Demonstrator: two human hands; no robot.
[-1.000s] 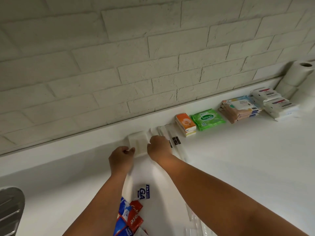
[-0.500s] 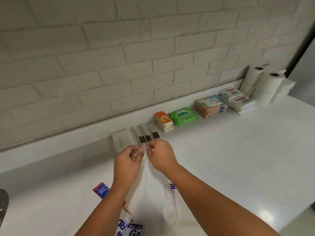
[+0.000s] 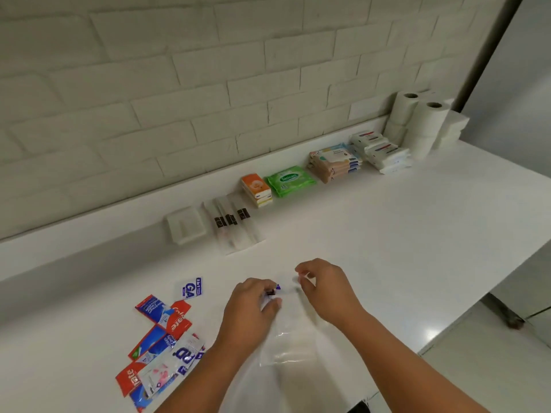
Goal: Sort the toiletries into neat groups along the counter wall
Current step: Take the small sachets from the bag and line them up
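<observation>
Both hands hover over the white counter (image 3: 387, 248), well back from the wall. My left hand (image 3: 252, 305) pinches one end of a clear plastic packet (image 3: 287, 338) with a small dark label, and my right hand (image 3: 323, 286) pinches its other end. Along the wall stand neat groups: a white soap-like packet (image 3: 185, 226), clear-wrapped slim packets with dark labels (image 3: 232, 225), an orange tissue stack (image 3: 256, 190), a green wipes pack (image 3: 289, 180), a stack of beige packs (image 3: 334, 162), white packs (image 3: 380, 152) and toilet rolls (image 3: 423, 120).
A loose heap of red, blue and white sachets (image 3: 161, 341) lies on the counter to the left of my left arm. The counter's right edge (image 3: 489, 296) drops to the floor. A white brick wall (image 3: 208, 84) backs the counter.
Both hands have drawn back from the wall row toward me, carrying a clear packet between them. The view has pulled back, showing more sachets and the toilet rolls.
</observation>
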